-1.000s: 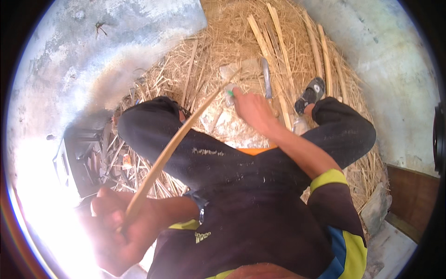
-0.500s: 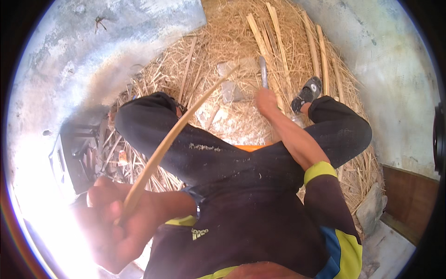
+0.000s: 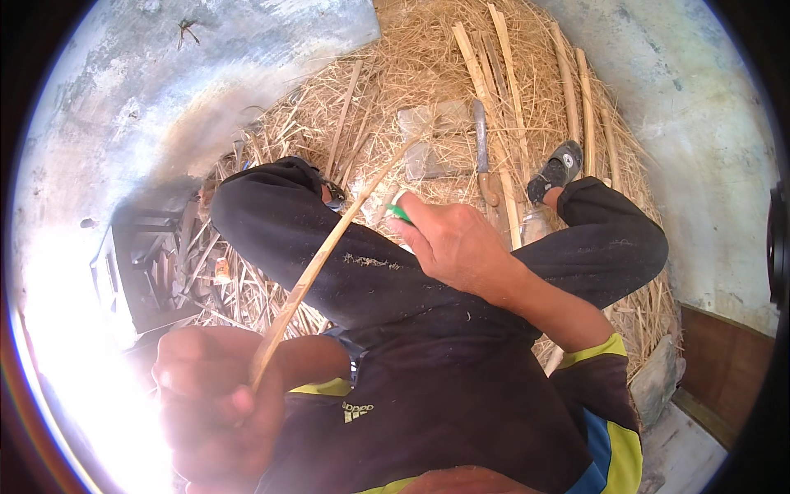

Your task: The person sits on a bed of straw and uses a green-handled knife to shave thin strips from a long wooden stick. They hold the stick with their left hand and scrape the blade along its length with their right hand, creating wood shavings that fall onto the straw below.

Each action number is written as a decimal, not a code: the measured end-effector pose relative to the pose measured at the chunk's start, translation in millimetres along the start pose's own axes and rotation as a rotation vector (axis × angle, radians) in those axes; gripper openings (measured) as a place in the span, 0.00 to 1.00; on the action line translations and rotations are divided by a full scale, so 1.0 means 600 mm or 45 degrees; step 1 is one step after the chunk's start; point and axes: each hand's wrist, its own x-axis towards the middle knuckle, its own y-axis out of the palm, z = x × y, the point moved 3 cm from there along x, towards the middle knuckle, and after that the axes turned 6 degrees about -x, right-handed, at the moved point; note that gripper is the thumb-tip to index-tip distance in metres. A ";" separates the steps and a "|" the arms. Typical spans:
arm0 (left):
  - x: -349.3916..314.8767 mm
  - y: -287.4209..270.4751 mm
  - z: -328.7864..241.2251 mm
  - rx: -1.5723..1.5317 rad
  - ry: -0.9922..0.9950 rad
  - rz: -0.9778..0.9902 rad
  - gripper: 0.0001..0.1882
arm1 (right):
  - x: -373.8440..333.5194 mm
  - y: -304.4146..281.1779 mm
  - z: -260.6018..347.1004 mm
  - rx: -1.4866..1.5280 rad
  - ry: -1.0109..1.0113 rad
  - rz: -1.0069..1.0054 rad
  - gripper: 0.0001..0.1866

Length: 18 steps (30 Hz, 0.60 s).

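The left hand (image 3: 216, 399) at eight o'clock is curled tight round the low end of the wooden strip (image 3: 319, 259), maybe to keep its twelve-o'clock tip steady, while the right hand (image 3: 469, 247), toward three, pinches a small green thing (image 3: 398, 212).

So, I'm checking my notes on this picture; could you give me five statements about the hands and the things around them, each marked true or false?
1. The left hand grips a pale strip. True.
2. A knife lies amid the straw. True.
3. The right hand holds the knife. False: it holds a small, partly green thing.
4. In this view, the strip crosses the knife. False: its far end stops to the left of the knife.
5. The shoe on the right is mostly dark. True.
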 end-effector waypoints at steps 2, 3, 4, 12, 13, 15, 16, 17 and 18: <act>0.005 0.010 -0.007 0.041 0.015 0.055 0.22 | -0.014 0.021 -0.041 -0.165 0.229 0.066 0.12; 0.004 0.010 -0.016 0.137 0.036 0.060 0.22 | -0.015 0.026 -0.059 -0.253 0.258 0.091 0.12; 0.002 0.009 -0.017 0.178 0.051 0.058 0.22 | -0.006 0.021 -0.063 -0.353 0.290 0.122 0.12; 0.001 0.010 -0.022 0.231 -0.021 -0.051 0.22 | 0.000 0.037 -0.059 -0.307 0.268 0.033 0.10; -0.005 0.004 -0.018 0.205 0.008 -0.049 0.22 | 0.002 0.033 -0.050 -0.161 0.272 0.100 0.10; -0.007 0.010 -0.013 0.287 -0.017 -0.007 0.22 | -0.006 0.029 -0.013 0.009 0.101 -0.063 0.11; -0.001 0.016 -0.014 0.329 -0.019 0.015 0.22 | -0.007 0.024 0.000 0.093 0.007 -0.152 0.11; 0.003 0.017 -0.015 0.315 -0.045 0.043 0.21 | -0.008 0.031 -0.004 0.033 -0.005 -0.159 0.12; 0.006 0.016 -0.015 0.302 -0.061 0.067 0.21 | -0.005 0.044 -0.033 -0.106 0.096 -0.109 0.12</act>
